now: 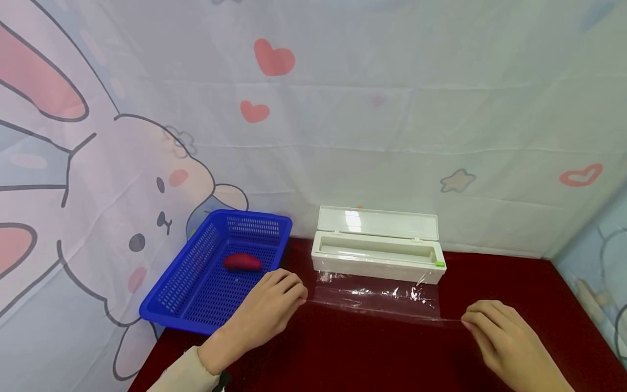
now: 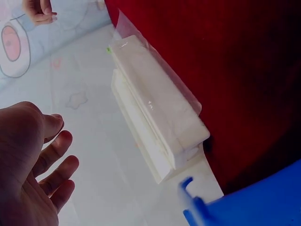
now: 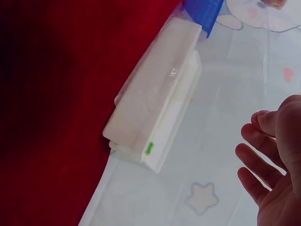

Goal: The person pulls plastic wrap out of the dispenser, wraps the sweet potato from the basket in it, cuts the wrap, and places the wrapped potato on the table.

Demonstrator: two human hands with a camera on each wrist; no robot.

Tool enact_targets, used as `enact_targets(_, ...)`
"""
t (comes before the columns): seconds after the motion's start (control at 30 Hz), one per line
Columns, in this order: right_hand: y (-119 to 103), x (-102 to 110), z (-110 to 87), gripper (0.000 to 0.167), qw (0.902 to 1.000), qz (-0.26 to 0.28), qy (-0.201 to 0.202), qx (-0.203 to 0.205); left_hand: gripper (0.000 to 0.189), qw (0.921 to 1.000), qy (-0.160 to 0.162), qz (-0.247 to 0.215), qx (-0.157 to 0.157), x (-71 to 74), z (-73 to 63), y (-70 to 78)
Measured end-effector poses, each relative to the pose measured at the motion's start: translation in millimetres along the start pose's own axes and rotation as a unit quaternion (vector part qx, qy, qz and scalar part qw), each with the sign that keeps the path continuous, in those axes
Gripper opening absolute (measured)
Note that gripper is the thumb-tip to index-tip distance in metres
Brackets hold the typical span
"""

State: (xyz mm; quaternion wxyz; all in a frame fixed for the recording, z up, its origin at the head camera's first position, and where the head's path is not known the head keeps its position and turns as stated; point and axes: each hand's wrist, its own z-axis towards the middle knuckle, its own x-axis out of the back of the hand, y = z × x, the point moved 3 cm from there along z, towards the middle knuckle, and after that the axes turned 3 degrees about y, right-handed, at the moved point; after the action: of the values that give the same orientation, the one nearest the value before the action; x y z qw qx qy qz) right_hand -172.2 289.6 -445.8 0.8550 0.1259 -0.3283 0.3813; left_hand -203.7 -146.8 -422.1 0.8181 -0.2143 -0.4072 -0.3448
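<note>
A sheet of clear plastic wrap (image 1: 377, 298) stretches out from the front of a white wrap dispenser box (image 1: 382, 267), its near edge pulled into a thin line. My left hand (image 1: 274, 299) pinches the left end of that edge between thumb and forefinger, right of the blue basket. At the opposite end, my right hand (image 1: 509, 340) pinches the edge with thumb and fingertips. In the right wrist view the other fingers (image 3: 256, 157) of this hand are loosely bent. The box's lid (image 1: 377, 222) stands raised at the back, and a green piece (image 1: 440, 264) sits at its right end.
A blue plastic basket (image 1: 171, 288) stands on the left with a dark red sweet potato-like item (image 1: 242, 262) inside. Dark red cloth (image 1: 372, 359) covers the table. Behind it hangs a pale printed curtain (image 1: 352, 120) with a rabbit and hearts.
</note>
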Motion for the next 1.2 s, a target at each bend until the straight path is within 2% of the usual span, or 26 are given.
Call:
enact_targets(0.17, 1, -3, -5.4, 0.058, 0.9998, -0.003, -0.017, -0.013, 0.009, 1.0000, 0.001, 0.000, -0.003, -5.0, -3.1, 1.2)
enact_targets(0.3, 1, -6, -10.6, 0.059, 0.9991, -0.011, -0.035, -0.023, 0.003, 1.0000, 0.001, 0.001, -0.004, -7.6, -5.4, 1.7)
enact_targets(0.53, 0, -14, -20.8, 0.057, 0.9997, -0.007, -0.019, -0.014, 0.005, 1.0000, -0.001, -0.002, -0.003, -10.9, -10.3, 2.9)
enact_targets(0.87, -3, -24, -34.6, 0.056, 0.9999, -0.003, -0.016, -0.001, 0.005, 0.9999, 0.000, -0.006, -0.013, -15.3, -19.1, 5.3)
enact_targets(1.2, -7, -31, -48.4, 0.058, 0.9979, -0.019, -0.046, -0.041, 0.007, 0.9995, 0.003, -0.012, -0.028, -23.0, -27.9, 11.7)
